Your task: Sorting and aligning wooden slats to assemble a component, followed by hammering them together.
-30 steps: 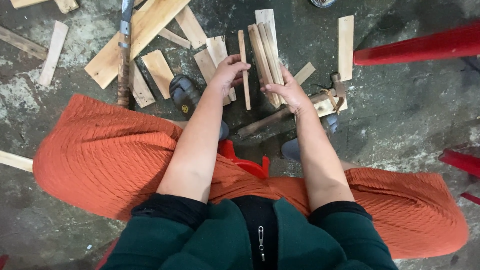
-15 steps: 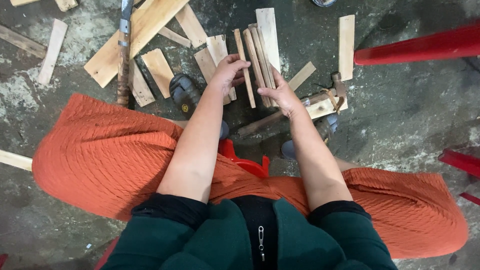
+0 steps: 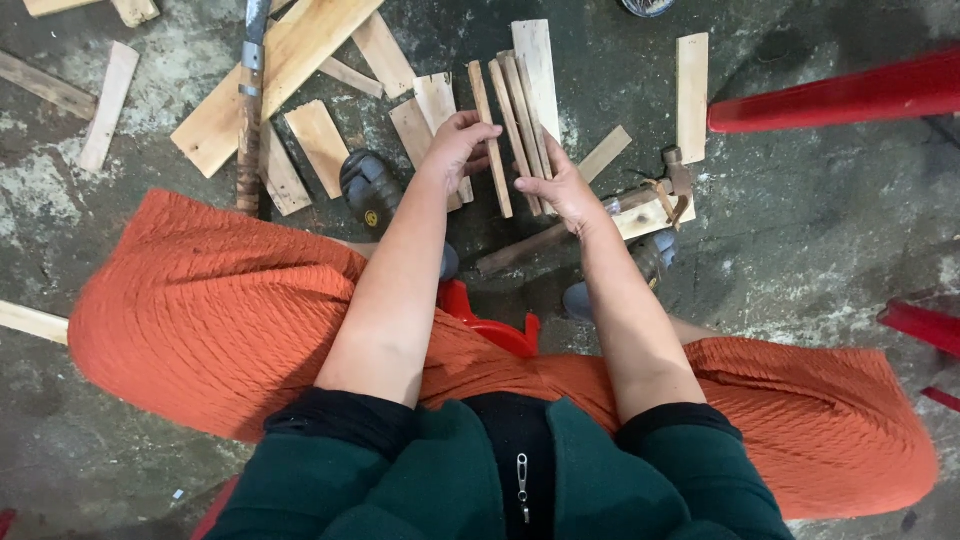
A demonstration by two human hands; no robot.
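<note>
Your right hand [image 3: 565, 185] clamps the slats [image 3: 522, 110], long axis pointing away from its fingers; your left hand [image 3: 455, 145] pinches one slat [image 3: 490, 140].

Single head-worn view — looking steeply down, close over lap and forearms, concrete floor [image 3: 820, 250] beyond

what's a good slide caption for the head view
Left hand and right hand hold thin pale wooden slats upright above scattered offcuts on a grey concrete floor.
</note>
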